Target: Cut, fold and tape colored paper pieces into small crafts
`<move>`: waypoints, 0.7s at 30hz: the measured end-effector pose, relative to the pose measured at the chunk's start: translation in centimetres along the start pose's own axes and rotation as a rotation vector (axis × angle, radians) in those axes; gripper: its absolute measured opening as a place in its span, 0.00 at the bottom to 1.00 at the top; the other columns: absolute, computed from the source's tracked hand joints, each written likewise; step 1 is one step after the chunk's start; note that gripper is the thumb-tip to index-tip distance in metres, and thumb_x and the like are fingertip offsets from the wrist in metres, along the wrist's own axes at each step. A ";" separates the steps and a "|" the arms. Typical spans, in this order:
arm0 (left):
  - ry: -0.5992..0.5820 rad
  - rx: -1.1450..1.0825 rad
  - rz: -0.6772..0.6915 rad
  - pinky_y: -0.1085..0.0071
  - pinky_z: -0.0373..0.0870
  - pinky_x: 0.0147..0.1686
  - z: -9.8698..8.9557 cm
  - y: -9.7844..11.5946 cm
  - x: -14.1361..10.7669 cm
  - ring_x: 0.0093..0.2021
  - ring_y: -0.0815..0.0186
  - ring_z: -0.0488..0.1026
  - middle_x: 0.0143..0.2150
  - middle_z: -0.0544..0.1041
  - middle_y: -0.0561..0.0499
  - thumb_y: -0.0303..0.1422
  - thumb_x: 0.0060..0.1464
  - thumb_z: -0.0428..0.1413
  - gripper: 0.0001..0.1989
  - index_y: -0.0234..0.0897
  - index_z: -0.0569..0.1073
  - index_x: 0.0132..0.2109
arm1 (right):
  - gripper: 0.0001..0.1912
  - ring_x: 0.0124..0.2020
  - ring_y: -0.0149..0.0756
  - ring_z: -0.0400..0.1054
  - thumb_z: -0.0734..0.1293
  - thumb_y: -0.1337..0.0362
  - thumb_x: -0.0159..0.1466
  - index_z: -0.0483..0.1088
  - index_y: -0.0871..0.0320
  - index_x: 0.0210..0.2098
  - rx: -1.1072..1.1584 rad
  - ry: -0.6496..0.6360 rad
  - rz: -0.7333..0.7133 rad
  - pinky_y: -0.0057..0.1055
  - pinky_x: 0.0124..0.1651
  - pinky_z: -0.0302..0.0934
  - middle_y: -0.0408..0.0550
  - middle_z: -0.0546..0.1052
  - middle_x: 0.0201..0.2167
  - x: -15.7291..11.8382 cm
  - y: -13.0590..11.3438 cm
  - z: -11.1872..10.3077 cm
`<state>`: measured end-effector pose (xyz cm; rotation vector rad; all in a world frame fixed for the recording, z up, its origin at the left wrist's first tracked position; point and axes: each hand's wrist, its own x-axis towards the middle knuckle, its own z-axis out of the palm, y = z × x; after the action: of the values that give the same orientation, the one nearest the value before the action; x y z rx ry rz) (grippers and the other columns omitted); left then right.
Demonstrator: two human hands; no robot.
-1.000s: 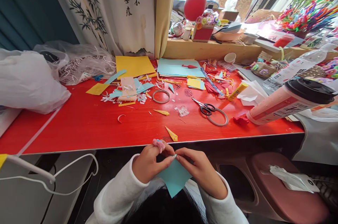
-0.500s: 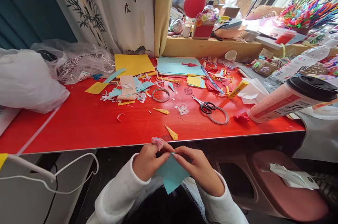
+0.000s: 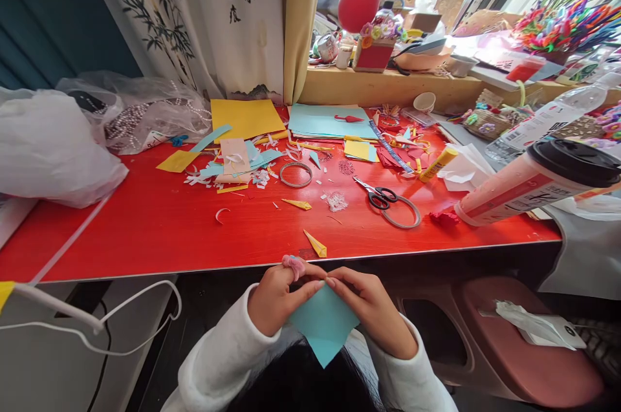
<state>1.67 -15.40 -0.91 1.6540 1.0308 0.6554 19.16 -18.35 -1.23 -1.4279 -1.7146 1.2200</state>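
Observation:
Both my hands pinch the top corner of a light blue sheet of paper (image 3: 324, 325), which hangs below my fingers in front of the table's near edge. My left hand (image 3: 281, 295), with a fluffy pink ring (image 3: 294, 266) on a finger, grips the paper from the left. From the right, my right hand (image 3: 366, 302) holds the same corner, thumb against the paper, fingertips meeting those of the left. Just beyond my hands lies a folded yellow paper cone (image 3: 315, 244), with another yellow cone (image 3: 297, 204) behind it.
On the red table (image 3: 160, 224) lie scissors (image 3: 376, 193), tape rolls (image 3: 295, 174), a glue stick (image 3: 438, 163), paper scraps and stacked blue sheets (image 3: 330, 121). A tilted drink cup (image 3: 533, 185) stands right. Plastic bags (image 3: 53, 147) fill the left side. A stool (image 3: 524, 334) is at lower right.
My hands and the blue paper have shifted slightly to the right. The fingertips have come closer together at the corner, and the paper's lower tip hangs a little lower.

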 end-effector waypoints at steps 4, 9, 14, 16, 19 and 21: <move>0.032 0.009 -0.064 0.73 0.69 0.38 0.3 -0.2 0.1 0.36 0.69 0.72 0.35 0.75 0.50 0.34 0.51 0.52 0.11 0.34 0.73 0.40 | 0.16 0.28 0.27 0.63 0.57 0.56 0.63 0.71 0.59 0.34 -0.008 -0.012 -0.014 0.22 0.32 0.56 0.44 0.74 0.29 0.1 0.1 0.1; 0.017 0.100 0.002 0.72 0.67 0.42 0.3 -0.1 0.1 0.38 0.69 0.72 0.36 0.77 0.53 0.31 0.53 0.50 0.08 0.37 0.74 0.37 | 0.15 0.30 0.28 0.66 0.58 0.57 0.62 0.72 0.59 0.35 0.006 -0.004 -0.011 0.22 0.33 0.58 0.44 0.75 0.30 0.3 0.1 0.2; 0.073 0.151 0.095 0.73 0.68 0.40 0.4 -0.2 0.0 0.36 0.69 0.73 0.34 0.77 0.53 0.29 0.52 0.50 0.07 0.36 0.73 0.35 | 0.14 0.31 0.29 0.67 0.59 0.57 0.61 0.72 0.59 0.36 0.056 -0.015 0.035 0.23 0.33 0.59 0.45 0.76 0.32 0.2 0.3 0.2; 0.086 0.172 0.121 0.73 0.69 0.39 0.5 -0.2 0.0 0.35 0.69 0.73 0.33 0.77 0.52 0.28 0.52 0.50 0.07 0.36 0.73 0.35 | 0.14 0.32 0.29 0.67 0.60 0.57 0.61 0.72 0.59 0.37 0.076 -0.019 0.038 0.23 0.34 0.59 0.45 0.76 0.32 0.1 0.3 0.2; 0.122 0.201 0.192 0.73 0.69 0.38 0.6 -0.3 0.0 0.35 0.69 0.72 0.32 0.76 0.50 0.29 0.53 0.50 0.07 0.35 0.73 0.34 | 0.14 0.32 0.30 0.67 0.60 0.57 0.61 0.72 0.59 0.36 0.087 -0.005 0.048 0.24 0.34 0.59 0.45 0.76 0.33 0.1 0.4 0.3; 0.152 0.228 0.251 0.72 0.70 0.39 0.6 -0.3 0.0 0.35 0.69 0.72 0.32 0.76 0.50 0.28 0.53 0.49 0.07 0.35 0.72 0.32 | 0.15 0.32 0.30 0.67 0.60 0.56 0.61 0.72 0.59 0.36 0.092 0.006 0.064 0.24 0.34 0.59 0.46 0.76 0.32 0.1 0.4 0.3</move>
<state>2.05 -15.66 -1.41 1.9785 1.0453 0.8653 18.99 -18.31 -1.70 -1.4397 -1.5984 1.3102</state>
